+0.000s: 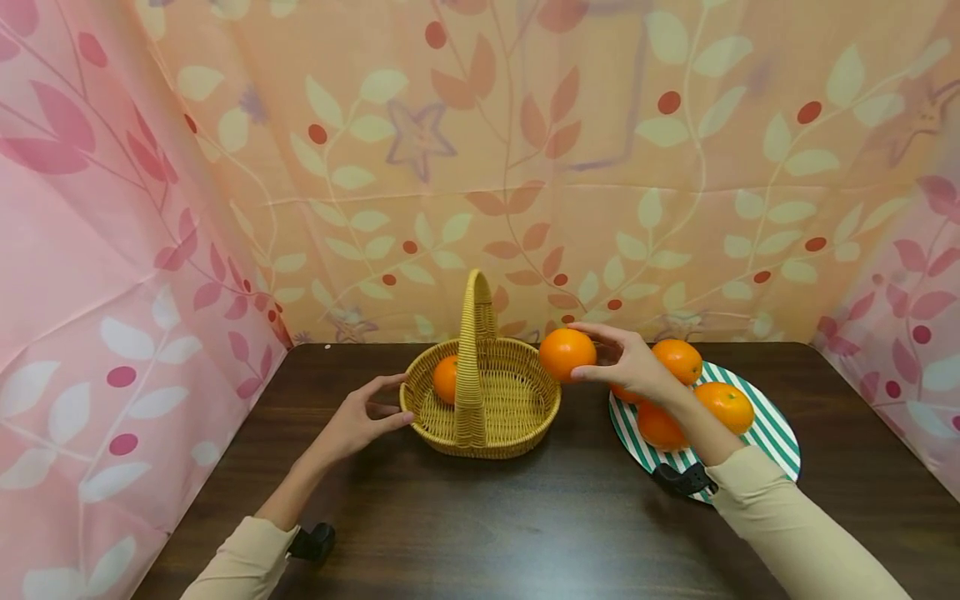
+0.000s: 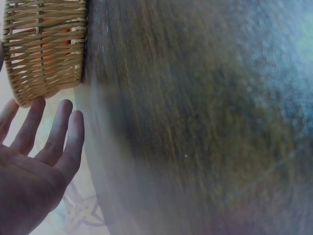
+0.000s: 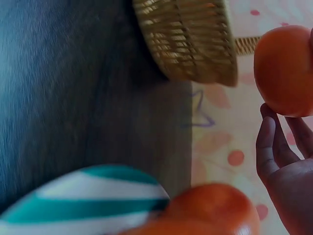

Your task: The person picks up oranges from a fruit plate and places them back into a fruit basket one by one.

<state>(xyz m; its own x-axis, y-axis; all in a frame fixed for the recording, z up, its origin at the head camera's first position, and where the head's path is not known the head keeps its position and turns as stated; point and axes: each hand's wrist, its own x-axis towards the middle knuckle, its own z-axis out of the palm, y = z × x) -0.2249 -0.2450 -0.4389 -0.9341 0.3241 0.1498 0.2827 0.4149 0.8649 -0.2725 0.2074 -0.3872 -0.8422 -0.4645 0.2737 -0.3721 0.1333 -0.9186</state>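
"One orange [image 1: 567, 356] is hanging in the air just beside the basket's [image 1: 517, 408] right rim. What's worrying you?"

"The right hand [image 1: 630, 362] is pinching it with thumb and fingertips only, from one side. If the fruit knocks that rim, I'm thinking it could slip and roll across the table [image 1: 487, 517]."

"And the left hand [image 1: 356, 421]?"

"It's touching the basket's left side with fingers loosely spread, not clenching. A bump might be enough to shift the basket."

"The handle [image 1: 470, 358] is arching over the middle, too. A careless wrist could catch it and tip everything, the second orange [image 1: 445, 379] included."

"Further out, the right forearm is hanging over the striped plate [image 1: 772, 433]. A low sleeve [image 1: 780, 508] could nudge those piled oranges [image 1: 726, 406] off."
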